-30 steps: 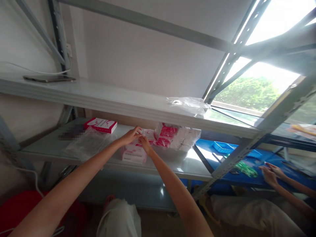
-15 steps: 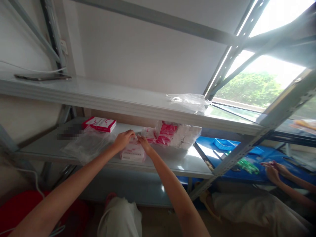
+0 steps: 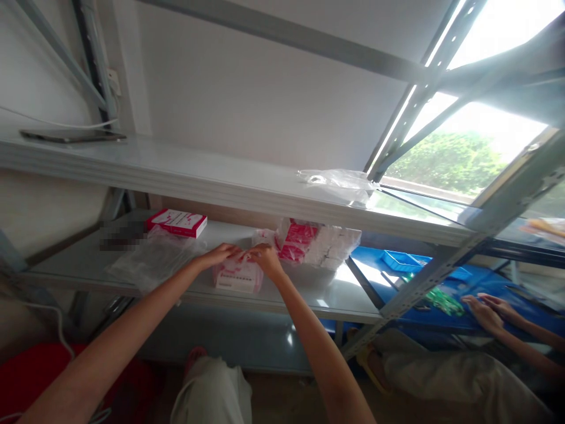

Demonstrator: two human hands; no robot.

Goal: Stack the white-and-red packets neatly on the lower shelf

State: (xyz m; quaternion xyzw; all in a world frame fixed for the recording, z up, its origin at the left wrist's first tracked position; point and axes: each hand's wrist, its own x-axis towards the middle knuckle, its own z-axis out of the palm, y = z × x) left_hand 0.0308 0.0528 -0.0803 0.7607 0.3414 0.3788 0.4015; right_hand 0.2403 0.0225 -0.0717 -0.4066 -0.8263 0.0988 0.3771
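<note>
On the lower shelf (image 3: 309, 297), left hand (image 3: 219, 255) and right hand (image 3: 265, 259) meet fingertip to fingertip, pinching the bagged pink-and-white box (image 3: 237, 277), which lies lengthwise directly beneath them.

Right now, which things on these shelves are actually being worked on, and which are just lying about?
Worked on:
- left hand and right hand, both on the bagged pink-and-white box
- wrapped bundle of boxes just behind

Lying about:
- red-and-white box
- empty clear bag
- phone and crumpled plastic on the upper shelf
- co-worker's blue tray
</note>
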